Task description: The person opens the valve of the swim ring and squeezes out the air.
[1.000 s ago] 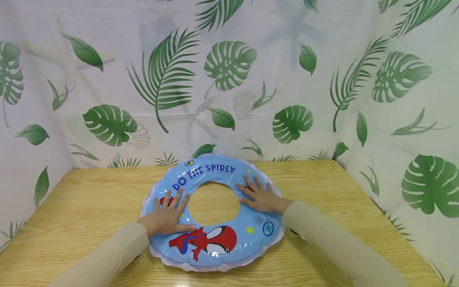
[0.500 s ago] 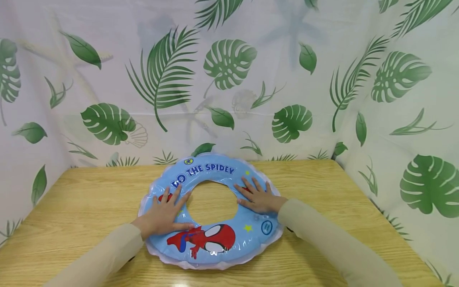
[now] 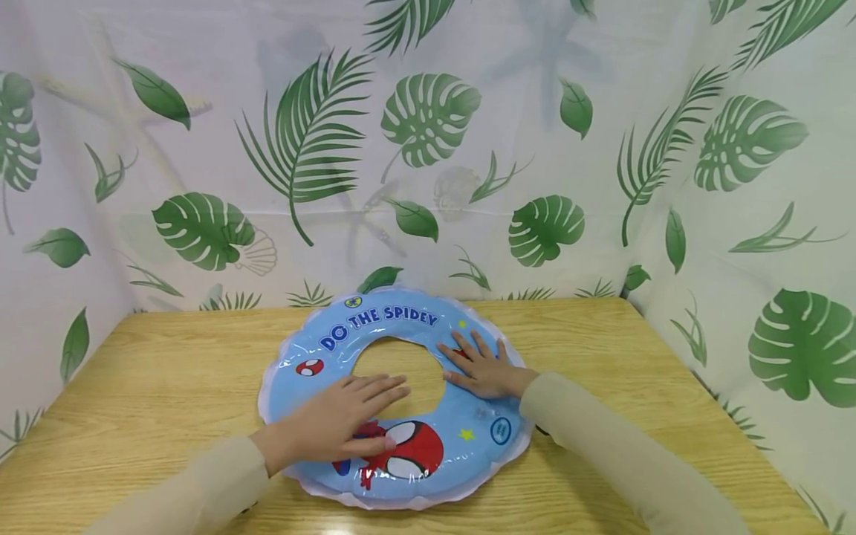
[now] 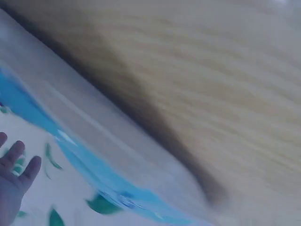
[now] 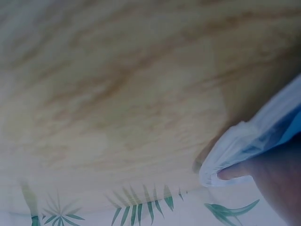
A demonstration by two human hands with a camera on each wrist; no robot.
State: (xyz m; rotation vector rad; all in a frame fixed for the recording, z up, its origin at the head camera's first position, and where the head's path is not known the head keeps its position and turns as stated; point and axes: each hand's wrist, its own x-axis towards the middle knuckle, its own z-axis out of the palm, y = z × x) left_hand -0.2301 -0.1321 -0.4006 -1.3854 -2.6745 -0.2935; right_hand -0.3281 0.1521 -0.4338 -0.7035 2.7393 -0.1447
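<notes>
Blue ring (image 3: 455, 417) has the unclenched left hand (image 3: 341, 422) over its near-left part, the spread right hand (image 3: 483, 370) on its right.

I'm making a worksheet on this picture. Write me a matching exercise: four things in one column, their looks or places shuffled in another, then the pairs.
Column one
1. inflatable ring
2. table
3. backdrop
4. right hand

Column two
A. white with green leaves
B. spread on the ring's right side
C. light blue, with lettering
D. wood-grained

Right pairs: 1-C, 2-D, 3-A, 4-B
</notes>
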